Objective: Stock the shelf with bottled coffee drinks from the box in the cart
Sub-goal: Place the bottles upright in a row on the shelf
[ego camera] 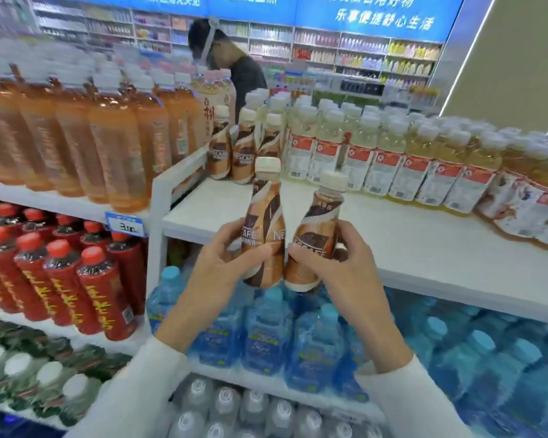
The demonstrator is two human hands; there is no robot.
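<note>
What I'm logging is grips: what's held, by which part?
Left hand holds the left coffee bottle, right hand the right coffee bottle, both round the lower body.

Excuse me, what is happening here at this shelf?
A person is stocking a shop shelf with bottled coffee. The left hand grips an upright coffee bottle and the right hand grips a tilted coffee bottle. Both are held in the air before the shelf's front edge, not yet set down. At the back left of the shelf three coffee bottles already stand beside the pale yellow drinks. Box and cart are out of view.
</note>
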